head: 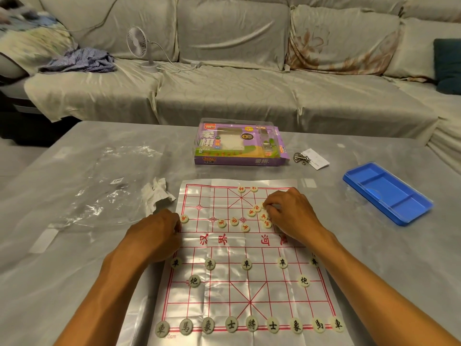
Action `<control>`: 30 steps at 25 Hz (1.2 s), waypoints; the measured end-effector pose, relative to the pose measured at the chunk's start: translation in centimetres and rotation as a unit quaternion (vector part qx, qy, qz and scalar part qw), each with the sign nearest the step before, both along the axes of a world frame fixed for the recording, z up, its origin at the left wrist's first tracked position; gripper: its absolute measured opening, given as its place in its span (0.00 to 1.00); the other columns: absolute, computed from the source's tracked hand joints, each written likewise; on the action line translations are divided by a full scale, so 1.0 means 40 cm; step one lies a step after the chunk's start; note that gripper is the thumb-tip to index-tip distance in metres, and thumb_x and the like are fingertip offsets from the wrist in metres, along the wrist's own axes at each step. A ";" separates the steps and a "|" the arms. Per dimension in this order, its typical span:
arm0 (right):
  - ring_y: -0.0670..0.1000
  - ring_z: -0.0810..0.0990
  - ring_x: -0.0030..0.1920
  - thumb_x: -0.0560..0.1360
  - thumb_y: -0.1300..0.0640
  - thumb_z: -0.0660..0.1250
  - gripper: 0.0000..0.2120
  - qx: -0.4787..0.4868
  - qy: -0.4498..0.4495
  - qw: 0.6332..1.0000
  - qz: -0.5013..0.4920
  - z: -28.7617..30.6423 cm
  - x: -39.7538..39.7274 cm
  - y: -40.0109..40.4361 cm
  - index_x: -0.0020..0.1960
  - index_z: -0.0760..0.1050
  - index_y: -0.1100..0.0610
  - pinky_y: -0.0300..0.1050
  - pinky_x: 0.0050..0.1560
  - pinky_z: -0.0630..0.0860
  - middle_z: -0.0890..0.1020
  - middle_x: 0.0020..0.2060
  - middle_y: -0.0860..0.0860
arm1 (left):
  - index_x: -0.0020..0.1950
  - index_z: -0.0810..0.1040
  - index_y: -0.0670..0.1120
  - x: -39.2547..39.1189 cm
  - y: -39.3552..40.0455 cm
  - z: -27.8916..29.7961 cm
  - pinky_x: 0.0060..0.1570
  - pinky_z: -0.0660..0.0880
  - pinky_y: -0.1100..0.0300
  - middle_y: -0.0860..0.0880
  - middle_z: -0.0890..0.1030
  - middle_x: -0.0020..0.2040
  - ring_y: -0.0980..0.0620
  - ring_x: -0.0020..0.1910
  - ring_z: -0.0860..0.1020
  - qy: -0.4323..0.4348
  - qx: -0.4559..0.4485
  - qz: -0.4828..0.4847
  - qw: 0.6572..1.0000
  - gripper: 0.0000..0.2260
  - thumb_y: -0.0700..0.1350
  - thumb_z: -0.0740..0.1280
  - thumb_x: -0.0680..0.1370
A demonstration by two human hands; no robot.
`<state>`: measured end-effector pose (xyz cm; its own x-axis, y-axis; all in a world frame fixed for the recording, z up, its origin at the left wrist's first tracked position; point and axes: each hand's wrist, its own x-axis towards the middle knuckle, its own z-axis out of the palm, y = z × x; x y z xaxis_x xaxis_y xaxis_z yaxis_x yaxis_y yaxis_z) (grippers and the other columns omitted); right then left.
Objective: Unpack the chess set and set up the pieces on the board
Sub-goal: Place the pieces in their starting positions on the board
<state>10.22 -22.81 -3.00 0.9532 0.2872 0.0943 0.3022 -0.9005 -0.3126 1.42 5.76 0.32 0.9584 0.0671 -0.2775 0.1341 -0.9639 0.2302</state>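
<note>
A white paper board [224, 285] with red lines lies on the table in front of me. Black-lettered pieces [252, 323] stand in rows on its near half. Red-lettered pieces [234, 221] lie in a loose cluster on the far half, and two red pieces [241, 189] sit on the far row. My right hand [289, 213] is over the right side of the cluster, its fingertips curled down and pinching a red piece. My left hand [159, 228] rests at the board's left edge beside a single red piece [184, 218]; its curled fingers are hidden.
The purple chess box [239, 146] stands behind the board. A blue tray [386, 193] lies at the right, a metal ring puzzle [301, 157] with a card near it. A crumpled tissue [158, 193] and clear plastic wrap [99, 186] lie left. A sofa with a fan [139, 43] is behind.
</note>
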 end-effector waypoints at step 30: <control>0.50 0.73 0.55 0.75 0.49 0.69 0.18 0.045 -0.044 0.998 0.009 -0.023 0.138 0.244 0.63 0.73 0.48 0.43 0.53 0.72 0.81 0.50 0.47 | 0.60 0.71 0.50 -0.006 -0.009 0.006 0.41 0.69 0.62 0.53 0.71 0.48 0.55 0.44 0.72 -0.032 0.009 -0.017 0.999 0.11 0.49 0.61 0.79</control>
<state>15.74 -13.06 -3.92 0.9346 0.2912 0.2042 0.3485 -0.8642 -0.3628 1.19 5.40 0.57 0.9759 0.0384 -0.2150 0.0865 -0.9718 0.2192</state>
